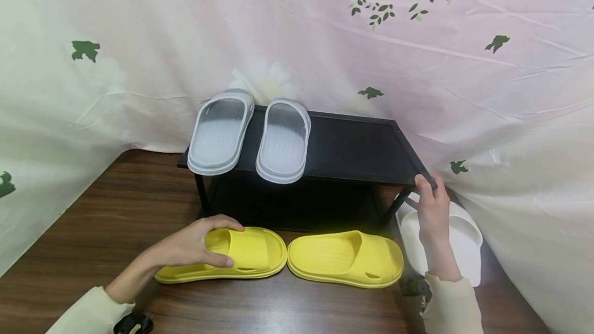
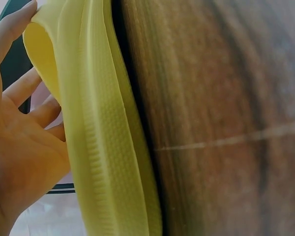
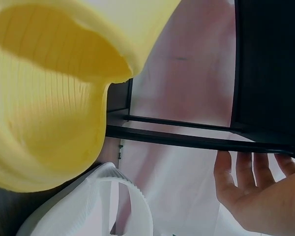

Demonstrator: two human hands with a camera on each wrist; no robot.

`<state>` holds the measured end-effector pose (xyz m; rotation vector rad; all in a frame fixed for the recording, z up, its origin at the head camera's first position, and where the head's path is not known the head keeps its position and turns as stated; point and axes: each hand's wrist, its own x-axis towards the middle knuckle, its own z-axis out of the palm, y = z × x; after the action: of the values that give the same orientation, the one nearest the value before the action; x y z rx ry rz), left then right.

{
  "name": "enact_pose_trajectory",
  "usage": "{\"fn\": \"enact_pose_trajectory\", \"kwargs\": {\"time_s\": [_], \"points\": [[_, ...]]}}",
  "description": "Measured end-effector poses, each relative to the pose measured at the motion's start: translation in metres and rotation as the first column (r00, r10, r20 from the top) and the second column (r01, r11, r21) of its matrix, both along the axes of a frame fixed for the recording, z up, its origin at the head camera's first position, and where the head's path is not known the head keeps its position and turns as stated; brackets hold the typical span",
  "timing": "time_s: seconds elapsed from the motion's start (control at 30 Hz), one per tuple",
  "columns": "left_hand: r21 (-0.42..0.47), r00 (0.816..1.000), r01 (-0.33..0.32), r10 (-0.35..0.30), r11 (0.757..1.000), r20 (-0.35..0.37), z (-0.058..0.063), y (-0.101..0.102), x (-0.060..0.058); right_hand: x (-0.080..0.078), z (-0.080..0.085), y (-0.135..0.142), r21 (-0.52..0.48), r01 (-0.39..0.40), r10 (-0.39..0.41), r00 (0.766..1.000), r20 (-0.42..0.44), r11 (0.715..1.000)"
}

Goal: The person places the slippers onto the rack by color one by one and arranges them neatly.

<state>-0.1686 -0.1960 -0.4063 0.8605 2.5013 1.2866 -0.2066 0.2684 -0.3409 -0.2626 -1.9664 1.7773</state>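
Two yellow slippers lie end to end in front of a black two-tier shoe rack [image 1: 357, 143]. My left hand [image 1: 199, 244] spans the left yellow slipper [image 1: 252, 251] at its strap, thumb on the near side and fingers on the far side. In the left wrist view that slipper [image 2: 103, 123] stands close beside the palm. The right yellow slipper [image 1: 325, 254] lies untouched. At the rack's front right corner, my right hand [image 1: 433, 207] grips the top shelf's edge. The right wrist view shows its fingertips [image 3: 223, 162] against the black frame.
Two light grey slippers, a left one [image 1: 215, 135] and a right one [image 1: 284, 140], sit on the top shelf's left half. White slippers [image 1: 464, 236] lie right of the rack, partly behind my right arm. A patterned cloth [image 1: 297, 30] hangs behind the wooden table [image 1: 93, 220].
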Motion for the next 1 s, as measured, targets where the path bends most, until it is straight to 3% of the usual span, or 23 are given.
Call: {"fn": "enact_pose_trajectory", "kwargs": {"time_s": [0.53,1.0], "points": [[0.004,0.995,-0.009,0.009,1.0,-0.104,0.011,-0.001,-0.001,-0.003,0.001,0.001,-0.018,-0.009,0.009,1.0,-0.016,1.0],[0.06,0.993,-0.026,0.033,0.998,-0.114,0.026,0.024,0.007,0.0,0.001,0.002,-0.017,-0.007,0.007,1.0,0.014,1.0]]}}
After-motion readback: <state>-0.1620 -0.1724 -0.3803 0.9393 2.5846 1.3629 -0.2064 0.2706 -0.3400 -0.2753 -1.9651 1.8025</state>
